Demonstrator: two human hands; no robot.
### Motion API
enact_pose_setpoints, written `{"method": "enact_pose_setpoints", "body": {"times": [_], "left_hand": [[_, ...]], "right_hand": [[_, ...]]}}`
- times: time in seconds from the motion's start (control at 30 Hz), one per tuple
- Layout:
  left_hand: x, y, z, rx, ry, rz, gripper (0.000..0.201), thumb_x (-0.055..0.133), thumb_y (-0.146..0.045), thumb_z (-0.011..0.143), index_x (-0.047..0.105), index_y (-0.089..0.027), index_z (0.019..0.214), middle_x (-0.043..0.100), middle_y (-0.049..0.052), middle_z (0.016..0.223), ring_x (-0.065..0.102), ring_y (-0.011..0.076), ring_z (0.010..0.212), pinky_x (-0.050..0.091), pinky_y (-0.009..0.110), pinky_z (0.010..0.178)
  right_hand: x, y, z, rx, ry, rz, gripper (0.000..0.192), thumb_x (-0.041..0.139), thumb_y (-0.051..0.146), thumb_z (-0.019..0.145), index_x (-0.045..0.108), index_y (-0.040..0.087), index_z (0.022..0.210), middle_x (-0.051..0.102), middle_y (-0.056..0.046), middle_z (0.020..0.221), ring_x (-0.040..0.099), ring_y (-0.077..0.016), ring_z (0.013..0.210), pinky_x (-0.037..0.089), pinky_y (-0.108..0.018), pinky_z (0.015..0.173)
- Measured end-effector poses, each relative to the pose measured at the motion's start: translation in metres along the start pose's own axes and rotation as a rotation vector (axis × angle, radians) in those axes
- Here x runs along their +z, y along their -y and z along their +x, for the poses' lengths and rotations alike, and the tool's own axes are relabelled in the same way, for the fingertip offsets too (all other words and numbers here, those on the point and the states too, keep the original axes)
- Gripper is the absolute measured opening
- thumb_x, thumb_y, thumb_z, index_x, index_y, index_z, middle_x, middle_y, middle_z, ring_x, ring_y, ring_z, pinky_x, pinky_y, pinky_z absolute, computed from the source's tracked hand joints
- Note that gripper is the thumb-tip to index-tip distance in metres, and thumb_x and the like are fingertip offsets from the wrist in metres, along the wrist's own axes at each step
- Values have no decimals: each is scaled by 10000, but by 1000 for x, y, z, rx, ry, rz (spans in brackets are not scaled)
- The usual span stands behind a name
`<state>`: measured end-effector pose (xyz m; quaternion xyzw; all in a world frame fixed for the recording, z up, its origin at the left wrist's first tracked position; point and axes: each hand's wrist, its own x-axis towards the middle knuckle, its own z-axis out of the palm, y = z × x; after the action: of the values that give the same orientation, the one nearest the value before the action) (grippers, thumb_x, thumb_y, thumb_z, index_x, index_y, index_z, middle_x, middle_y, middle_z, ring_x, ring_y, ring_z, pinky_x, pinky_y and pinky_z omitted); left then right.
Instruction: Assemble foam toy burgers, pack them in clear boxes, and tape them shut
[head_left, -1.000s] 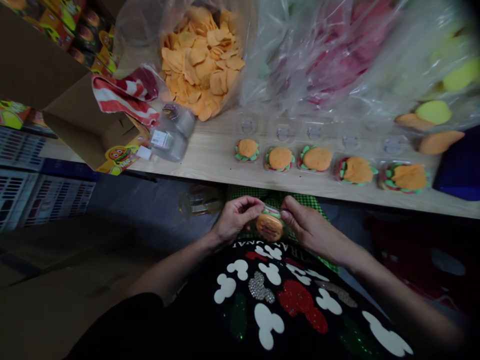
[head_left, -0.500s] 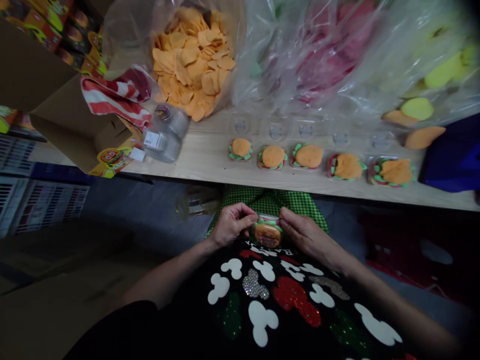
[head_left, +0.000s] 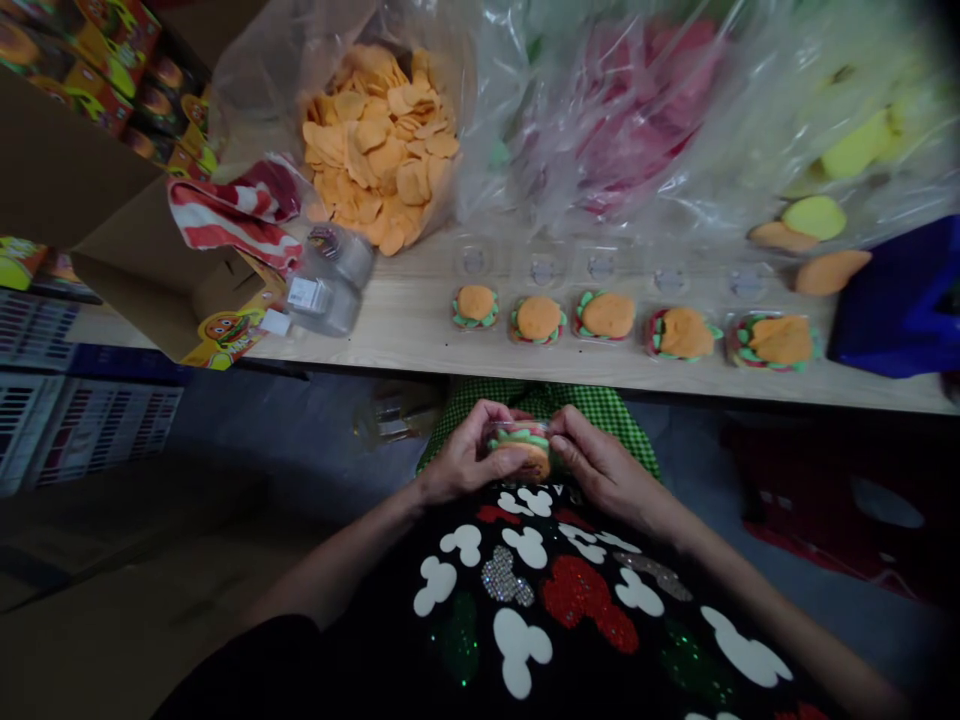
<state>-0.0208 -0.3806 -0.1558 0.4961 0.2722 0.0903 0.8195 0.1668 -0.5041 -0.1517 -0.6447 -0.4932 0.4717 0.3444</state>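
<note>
Between my hands, close to my lap, is a clear plastic box with a burger-shaped candy (head_left: 522, 440) inside, its orange bun, green and red layers showing. My left hand (head_left: 469, 450) wraps the box's left side, thumb across the front. My right hand (head_left: 596, 460) pinches its right edge with thumb and forefinger. On the table (head_left: 405, 330) ahead, several open clear boxes stand in a row, each holding a burger candy, such as one at the left end (head_left: 475, 306) and one at the right end (head_left: 772, 341). Their lids lean back behind them.
Behind the row lie plastic bags of orange pieces (head_left: 382, 140), pink pieces (head_left: 645, 110) and yellow pieces (head_left: 855, 145). To the left are stacked clear containers (head_left: 330, 290), an open cardboard box (head_left: 142, 275) and a striped cloth (head_left: 225, 220). A blue bin (head_left: 900, 310) sits at right.
The held box has tilted, so its layered side now faces up toward me more than the bun top. My left thumb has moved further across it. The camera view has shifted slightly.
</note>
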Motion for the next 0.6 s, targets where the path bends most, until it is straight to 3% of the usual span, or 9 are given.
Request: {"method": "enact_pose_setpoints", "body": {"times": [0.2, 0.43, 0.6], "left_hand": [[4, 2, 0, -29, 7, 35, 486, 835, -354, 777, 568, -179, 1143, 676, 94, 1164, 647, 169, 964, 513, 317, 886], [1, 8, 0, -65, 9, -56, 487, 886, -321, 723, 589, -175, 1080, 696, 86, 1131, 663, 166, 956, 516, 316, 881], [-4, -2, 5, -93, -20, -267, 583, 878, -411, 725, 613, -183, 1191, 658, 128, 1235, 643, 212, 1080, 503, 330, 937]], "right_hand": [[-9, 17, 4, 15, 58, -48, 338, 363, 525, 1037, 429, 239, 870, 540, 2, 811, 501, -177, 717, 408, -298, 671], [1, 12, 6, 44, 4, 64, 410, 414, 575, 1002, 425, 231, 780, 460, 20, 727, 427, -160, 676, 353, -276, 615], [3, -11, 16, 112, -181, 343, 431, 563, 605, 903, 457, 221, 740, 428, 23, 697, 397, -155, 663, 333, -271, 610]]}}
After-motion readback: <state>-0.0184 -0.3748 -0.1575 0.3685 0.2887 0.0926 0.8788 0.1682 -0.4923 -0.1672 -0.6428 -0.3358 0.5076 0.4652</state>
